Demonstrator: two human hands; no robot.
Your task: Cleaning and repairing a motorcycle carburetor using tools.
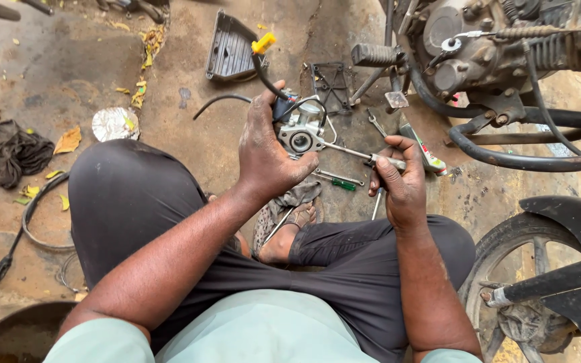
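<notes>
My left hand [268, 153] grips a small metal carburettor [300, 132] with black hoses and a yellow cap [263, 43] on one hose end. My right hand [398, 180] is closed on the handle of a screwdriver [354, 152], whose shaft points left with its tip at the carburettor body. Both hands are held above my crossed legs in dark trousers, over a dirty concrete floor.
A motorcycle engine and frame [499, 54] stand at the upper right, with a wheel [532, 269] at the lower right. On the floor lie a green-handled screwdriver [339, 180], a spanner [375, 123], a black plastic cover [228, 50], a dark rag [5, 151], a cable loop [31, 215] and foil [114, 123].
</notes>
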